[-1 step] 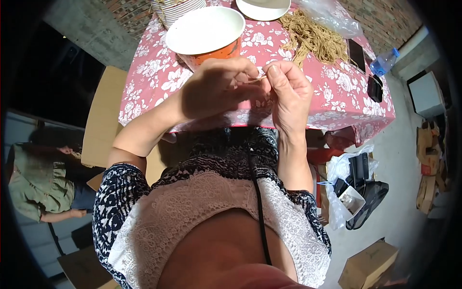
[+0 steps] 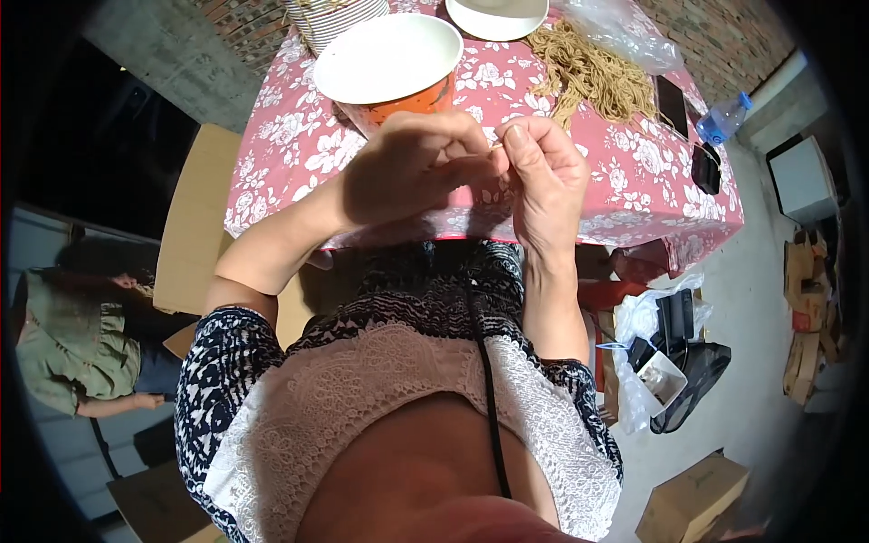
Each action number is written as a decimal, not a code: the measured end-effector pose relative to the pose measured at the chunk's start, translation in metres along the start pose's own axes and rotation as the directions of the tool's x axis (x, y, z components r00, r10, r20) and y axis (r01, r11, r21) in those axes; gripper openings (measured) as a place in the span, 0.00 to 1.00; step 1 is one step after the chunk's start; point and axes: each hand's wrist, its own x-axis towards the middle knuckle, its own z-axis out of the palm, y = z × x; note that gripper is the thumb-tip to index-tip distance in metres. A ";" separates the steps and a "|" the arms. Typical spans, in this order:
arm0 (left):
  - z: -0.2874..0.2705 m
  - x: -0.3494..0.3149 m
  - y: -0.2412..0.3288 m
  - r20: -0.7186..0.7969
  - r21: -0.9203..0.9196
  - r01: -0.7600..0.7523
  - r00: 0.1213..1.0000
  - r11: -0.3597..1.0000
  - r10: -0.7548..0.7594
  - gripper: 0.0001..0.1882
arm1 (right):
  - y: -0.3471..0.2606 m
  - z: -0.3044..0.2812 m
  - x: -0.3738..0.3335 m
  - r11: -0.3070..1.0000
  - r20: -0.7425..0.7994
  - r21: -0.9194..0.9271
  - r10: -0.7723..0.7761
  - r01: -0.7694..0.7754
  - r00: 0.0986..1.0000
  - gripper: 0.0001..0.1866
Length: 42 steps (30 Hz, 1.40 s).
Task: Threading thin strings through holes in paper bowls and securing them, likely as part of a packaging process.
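Above the table's near edge, my two hands are close together with a short, thin, pale strand (image 2: 497,147) between their fingertips. My right hand (image 2: 550,172) pinches it between thumb and forefinger. My left hand (image 2: 407,167), mostly in shadow, is closed at the fingertips around the strand's other side. Just beyond my left hand is a white bowl (image 2: 389,59) resting on an orange container (image 2: 398,107). Farther right lies a loose bundle of tan cord (image 2: 588,72).
A pink floral cloth (image 2: 299,136) covers the table. Toward the back are stacked white dishes (image 2: 342,23), another white bowl (image 2: 498,20) and a clear plastic bag (image 2: 634,36). A phone (image 2: 671,104), black case (image 2: 705,169) and bottle (image 2: 723,119) lie right. Another person (image 2: 81,344) is at left.
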 end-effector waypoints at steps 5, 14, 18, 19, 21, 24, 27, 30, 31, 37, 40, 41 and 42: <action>-0.009 0.010 -0.007 0.003 0.113 -0.236 0.971 0.965 0.238 0.05 | -0.001 -0.009 -0.006 0.954 0.046 -0.274 -0.113 0.122 0.992 0.05; -0.023 0.020 -0.014 -0.413 0.460 0.035 0.893 0.887 0.179 0.13 | 0.010 -0.008 -0.003 0.915 -0.030 -0.391 -0.123 0.102 0.992 0.04; -0.028 0.028 -0.026 -0.278 0.647 0.042 0.943 0.762 0.184 0.12 | 0.012 -0.007 0.003 0.943 -0.118 -0.326 -0.108 0.065 0.987 0.03; -0.029 0.027 -0.026 -0.219 0.611 0.132 0.976 0.781 0.007 0.13 | 0.015 -0.010 0.006 0.934 -0.139 -0.353 -0.117 0.061 0.983 0.03; -0.033 0.026 -0.023 -0.131 0.510 0.252 0.968 0.823 -0.215 0.13 | 0.017 -0.012 0.010 0.935 -0.156 -0.350 -0.113 0.052 0.981 0.03; -0.035 0.013 -0.022 -0.107 0.369 0.275 0.961 0.888 -0.253 0.09 | 0.016 -0.008 0.009 0.962 -0.175 -0.273 -0.058 0.008 0.983 0.03; -0.033 0.004 -0.019 -0.096 0.117 0.305 0.951 0.945 -0.295 0.08 | 0.026 -0.011 0.009 0.973 -0.153 -0.230 -0.031 -0.005 0.988 0.03; -0.034 0.005 -0.017 -0.091 0.083 0.259 0.963 0.962 -0.252 0.08 | 0.035 -0.011 0.009 0.804 -0.129 -0.585 -0.223 0.108 0.966 0.03; -0.037 0.006 -0.016 -0.092 0.084 0.262 0.963 0.961 -0.255 0.08 | 0.035 -0.009 0.009 0.809 -0.136 -0.579 -0.220 0.102 0.966 0.02; -0.054 0.014 -0.028 -0.071 0.193 0.247 0.969 0.950 -0.237 0.13 | 0.042 -0.008 0.014 0.754 -0.101 -0.635 -0.297 0.169 0.949 0.01; -0.056 0.016 -0.032 -0.060 0.151 0.289 0.957 0.945 -0.283 0.14 | 0.044 -0.007 0.015 0.739 -0.079 -0.647 -0.313 0.190 0.947 0.01; -0.055 0.017 -0.034 -0.062 0.150 0.289 0.957 0.945 -0.283 0.14 | 0.045 -0.006 0.016 0.740 -0.078 -0.648 -0.298 0.179 0.951 0.01; -0.054 0.019 -0.037 -0.084 0.166 0.232 0.972 0.958 -0.221 0.14 | 0.047 -0.007 0.017 0.740 -0.075 -0.648 -0.298 0.181 0.952 0.01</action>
